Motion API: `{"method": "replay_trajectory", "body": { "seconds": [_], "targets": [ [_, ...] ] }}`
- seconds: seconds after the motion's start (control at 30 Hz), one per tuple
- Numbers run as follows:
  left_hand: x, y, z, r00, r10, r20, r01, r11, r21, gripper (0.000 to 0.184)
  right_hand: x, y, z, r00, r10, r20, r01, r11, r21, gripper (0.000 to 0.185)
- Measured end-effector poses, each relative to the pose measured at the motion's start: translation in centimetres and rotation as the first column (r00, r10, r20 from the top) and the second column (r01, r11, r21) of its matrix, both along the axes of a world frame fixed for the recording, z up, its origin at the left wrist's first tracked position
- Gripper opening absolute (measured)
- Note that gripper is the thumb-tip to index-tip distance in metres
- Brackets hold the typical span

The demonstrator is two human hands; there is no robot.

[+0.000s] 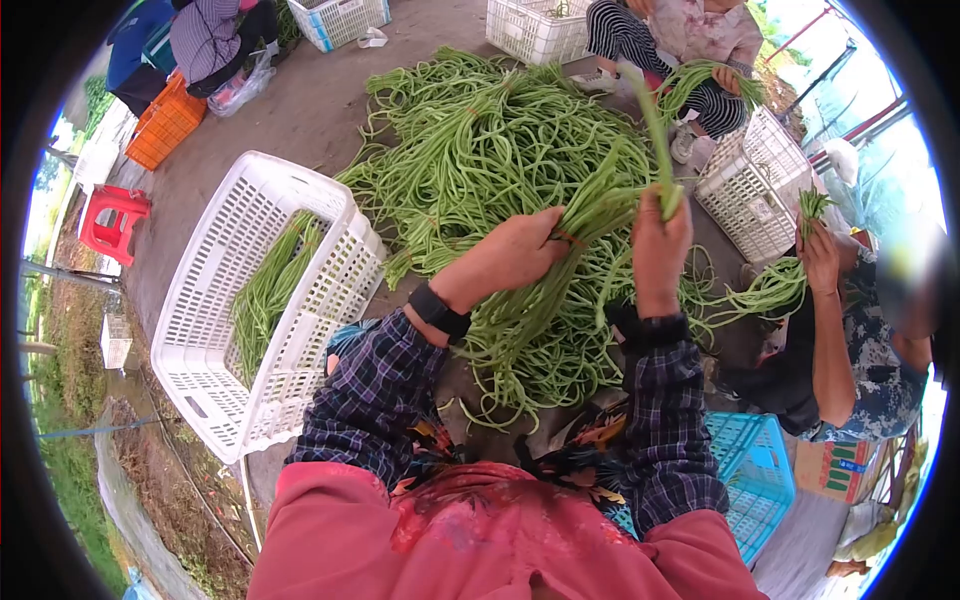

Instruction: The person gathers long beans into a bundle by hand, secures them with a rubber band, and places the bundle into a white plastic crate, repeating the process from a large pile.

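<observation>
A thick bundle of green long beans (592, 212) is gripped in my left hand (515, 252), its lower ends hanging toward the ground. A reddish band seems to circle the bundle by my fingers. Beside the bundle's upper end, my right hand (660, 250) is closed around a few long beans (655, 130); they stick up above the fist and are blurred at the top. Beneath and beyond both hands spreads a big heap of loose long beans (450, 150) on the ground.
At my left stands a white crate (345, 262) with long beans (268, 290) inside. A blue crate (760, 490) is by my right side. Co-workers sit around the heap; one at right holds a small bean bunch (815, 205). A red stool (113, 222) and orange crate (165, 122) stand far left.
</observation>
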State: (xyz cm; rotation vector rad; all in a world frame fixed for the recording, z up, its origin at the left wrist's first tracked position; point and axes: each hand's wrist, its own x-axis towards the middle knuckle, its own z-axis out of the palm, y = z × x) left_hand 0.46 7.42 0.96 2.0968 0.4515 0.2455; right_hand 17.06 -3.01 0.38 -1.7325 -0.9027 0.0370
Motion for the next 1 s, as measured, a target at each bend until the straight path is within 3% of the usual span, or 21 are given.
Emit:
{"method": "replay_trajectory", "body": {
  "seconds": [0.07, 0.1, 0.27, 0.33, 0.4, 0.47, 0.53, 0.67, 0.8, 1.0],
  "targets": [
    [-0.2, 0.0, -1.1, 1.0, -0.016, 0.018, 0.016, 1.0, 0.007, 0.031, 1.9, -0.7, 1.0, 0.888, 0.097, -0.45, 0.047, 0.953, 0.298, 0.013],
    [-0.3, 0.1, -1.5, 0.999, -0.031, 0.03, 0.031, 0.999, 0.017, 0.032, 2.7, -1.0, 1.1, 0.871, 0.261, -0.417, -0.05, 0.89, 0.453, 0.01],
    [-0.8, 1.0, -0.9, 0.996, 0.089, 0.021, -0.084, 0.979, -0.188, 0.033, 2.8, -2.5, 2.4, 0.798, 0.335, -0.501, -0.004, 0.835, 0.55, 0.01],
    [-1.1, 1.4, -0.8, 0.975, 0.17, 0.145, -0.123, 0.95, -0.287, 0.031, 2.8, -3.6, 3.1, 0.7, 0.468, -0.54, -0.037, 0.778, 0.627, 0.011],
    [-1.3, 2.0, -1.7, 0.938, 0.234, 0.254, -0.201, 0.968, -0.15, 0.032, 2.4, -4.4, 3.0, 0.642, 0.555, -0.529, -0.059, 0.724, 0.687, 0.012],
    [-1.7, 2.3, -1.0, 0.938, 0.315, 0.146, -0.261, 0.917, -0.302, 0.034, 1.1, -4.7, 3.8, 0.661, 0.506, -0.553, 0.002, 0.737, 0.676, 0.014],
    [-1.5, 2.2, 0.2, 0.93, 0.283, 0.234, -0.193, 0.919, -0.345, 0.035, 1.3, -4.9, 4.1, 0.55, 0.683, -0.481, -0.068, 0.61, 0.789, 0.015],
    [-0.8, 2.4, 0.1, 0.888, 0.304, 0.345, -0.137, 0.891, -0.433, 0.032, 3.0, -7.3, 7.0, 0.676, 0.602, -0.425, -0.048, 0.611, 0.79, 0.015],
    [-0.5, 2.3, 0.2, 0.893, 0.296, 0.34, -0.097, 0.863, -0.496, 0.03, 4.6, -13.8, 12.2, 0.908, 0.273, -0.317, 0.06, 0.666, 0.744, 0.013],
    [-0.6, 2.8, 0.9, 0.877, 0.323, 0.357, -0.089, 0.838, -0.539, 0.032, -0.2, -27.0, 18.9, 0.987, 0.045, -0.156, 0.091, 0.641, 0.762, 0.022]
  ]
}}
